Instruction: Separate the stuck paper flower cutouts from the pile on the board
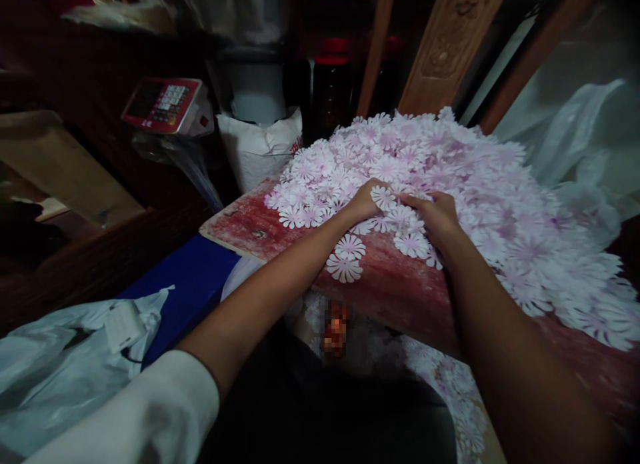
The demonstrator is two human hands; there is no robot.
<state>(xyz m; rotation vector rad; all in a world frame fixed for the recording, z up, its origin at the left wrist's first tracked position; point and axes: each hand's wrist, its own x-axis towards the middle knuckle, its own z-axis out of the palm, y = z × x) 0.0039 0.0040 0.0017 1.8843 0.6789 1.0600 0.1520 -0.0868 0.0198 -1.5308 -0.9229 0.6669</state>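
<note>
A heap of thin white flower cutouts with pale purple centres (pixel 400 144) covers much of a worn red board (pixel 240 221). At the heap's near edge my two hands work close together. My left hand (pixel 369 199) is closed on one flower cutout (pixel 383 197); some of its fingers are hidden behind it. My right hand (pixel 440 217) is closed in a pinch at the right edge of the same cutout, its fingertips partly among other flowers. Two loose flower cutouts (pixel 345 267) lie overlapping on the board, nearer to me than the heap.
Beyond the board's left end stand a white sack (pixel 263 144) and a red-faced scale display (pixel 163 105). A pale plastic bag (pixel 45 364) lies at lower left, with a white box (pixel 125 325) on it. More flower cutouts (pixel 465 411) show below the board. Carved wood (pixel 450 44) rises behind.
</note>
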